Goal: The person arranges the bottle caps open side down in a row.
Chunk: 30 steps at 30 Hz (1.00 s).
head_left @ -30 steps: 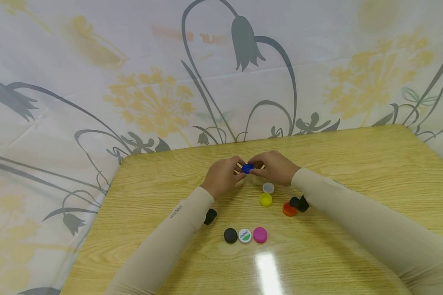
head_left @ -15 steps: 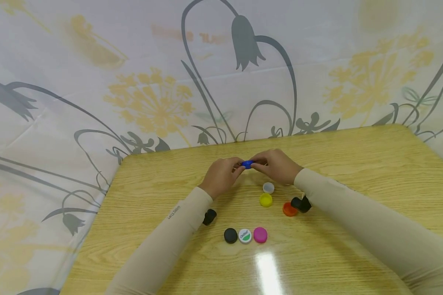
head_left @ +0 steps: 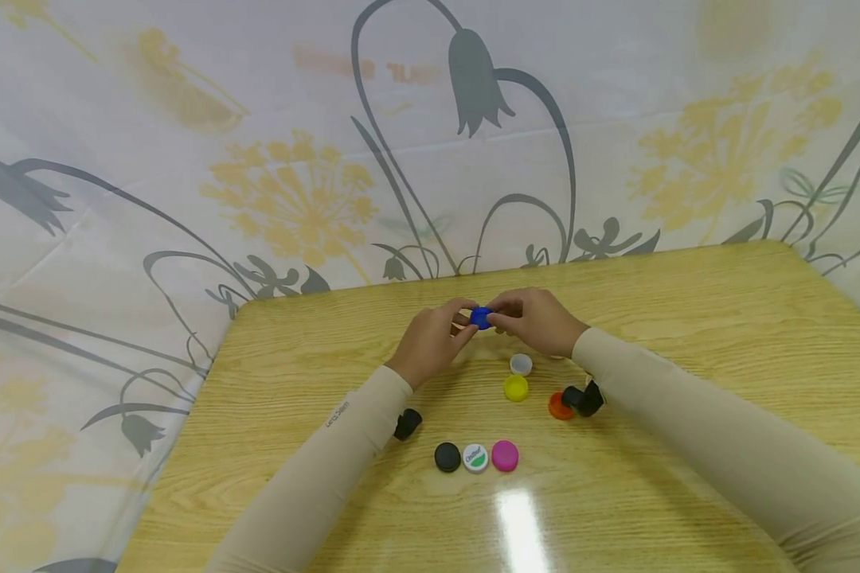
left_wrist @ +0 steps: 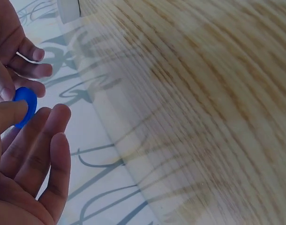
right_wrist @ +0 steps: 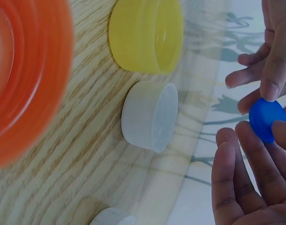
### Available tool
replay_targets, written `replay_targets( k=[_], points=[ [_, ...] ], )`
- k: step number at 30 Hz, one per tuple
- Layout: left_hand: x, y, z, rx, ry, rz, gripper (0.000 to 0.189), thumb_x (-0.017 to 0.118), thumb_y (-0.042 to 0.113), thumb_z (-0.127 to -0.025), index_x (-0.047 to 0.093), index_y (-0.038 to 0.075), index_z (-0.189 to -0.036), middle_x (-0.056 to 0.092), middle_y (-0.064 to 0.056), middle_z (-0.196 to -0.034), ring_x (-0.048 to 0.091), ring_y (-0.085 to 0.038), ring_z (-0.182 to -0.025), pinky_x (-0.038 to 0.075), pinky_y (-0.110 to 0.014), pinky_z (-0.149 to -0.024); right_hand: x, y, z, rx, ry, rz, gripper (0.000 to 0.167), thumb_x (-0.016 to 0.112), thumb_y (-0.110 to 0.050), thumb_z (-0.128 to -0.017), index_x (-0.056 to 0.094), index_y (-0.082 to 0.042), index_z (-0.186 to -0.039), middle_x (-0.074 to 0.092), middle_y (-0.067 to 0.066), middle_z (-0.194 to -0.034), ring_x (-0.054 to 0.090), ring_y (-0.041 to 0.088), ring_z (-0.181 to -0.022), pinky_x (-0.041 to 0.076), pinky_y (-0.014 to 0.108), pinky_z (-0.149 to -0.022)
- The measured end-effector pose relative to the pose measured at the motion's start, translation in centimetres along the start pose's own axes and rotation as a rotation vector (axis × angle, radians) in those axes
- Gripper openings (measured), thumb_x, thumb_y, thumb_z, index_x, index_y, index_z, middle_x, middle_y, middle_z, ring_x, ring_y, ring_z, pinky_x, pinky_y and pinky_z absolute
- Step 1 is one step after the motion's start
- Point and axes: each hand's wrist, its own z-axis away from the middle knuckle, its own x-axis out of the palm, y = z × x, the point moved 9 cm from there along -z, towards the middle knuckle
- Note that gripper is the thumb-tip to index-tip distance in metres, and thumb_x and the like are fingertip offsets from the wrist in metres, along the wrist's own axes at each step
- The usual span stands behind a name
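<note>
Over the far part of the table, a blue bottle cap [head_left: 481,318] is pinched from both sides. My left hand [head_left: 430,340] grips it at the left edge between thumb and fingers. From the right, my right hand [head_left: 541,322] pinches the same cap with thumb and forefinger. In the left wrist view the blue cap [left_wrist: 26,107] stands tilted, partly hidden by a thumb. The right wrist view shows the round face of the cap [right_wrist: 267,119] among fingertips of both hands. Closest below the hands are a translucent white cap [head_left: 521,364] and a yellow cap [head_left: 516,388], hollow side showing.
An orange cap [head_left: 560,406] lies near the right forearm, partly covered by the black wrist camera [head_left: 584,399]. Nearer the body, a black cap [head_left: 447,457], a white cap with green print [head_left: 476,458] and a magenta cap [head_left: 505,456] form a row. A patterned cloth [head_left: 315,143] hangs behind the table.
Both hands have lifted the blue cap slightly and moved it a little farther away. Its tilt has changed, from nearly edge-on half a second ago to a rounder face now.
</note>
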Motion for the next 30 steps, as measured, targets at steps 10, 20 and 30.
replay_targets(
  k=[10, 20, 30],
  points=[
    [-0.38, 0.39, 0.06, 0.020, 0.019, -0.009, 0.038, 0.067, 0.024, -0.097, 0.055, 0.013, -0.132, 0.077, -0.007, -0.106, 0.075, -0.019, -0.088, 0.060, -0.031, -0.079, -0.21, -0.25, 0.01, 0.011, 0.019, -0.093, 0.022, 0.058, -0.018, -0.102, 0.061, -0.007, -0.121, 0.076, 0.018, -0.099, 0.072, 0.032, -0.091, 0.057, 0.041, -0.083],
    [-0.51, 0.37, 0.19, -0.016, 0.004, -0.006, 0.037, 0.065, 0.027, -0.098, 0.057, 0.013, -0.131, 0.076, -0.007, -0.107, 0.075, -0.020, -0.090, 0.059, -0.034, -0.082, -0.32, -0.37, 0.32, -0.018, 0.004, -0.058, 0.030, 0.061, -0.018, -0.101, 0.064, -0.007, -0.128, 0.074, 0.015, -0.106, 0.071, 0.028, -0.096, 0.057, 0.041, -0.084],
    [-0.41, 0.33, 0.13, -0.027, -0.011, 0.008, 0.038, 0.064, 0.029, -0.099, 0.058, 0.012, -0.132, 0.076, -0.007, -0.109, 0.075, -0.020, -0.092, 0.059, -0.034, -0.083, -0.50, -0.43, 0.43, -0.030, 0.011, -0.035, 0.033, 0.065, -0.018, -0.098, 0.065, -0.007, -0.129, 0.073, 0.009, -0.109, 0.070, 0.023, -0.099, 0.058, 0.042, -0.088]
  ],
)
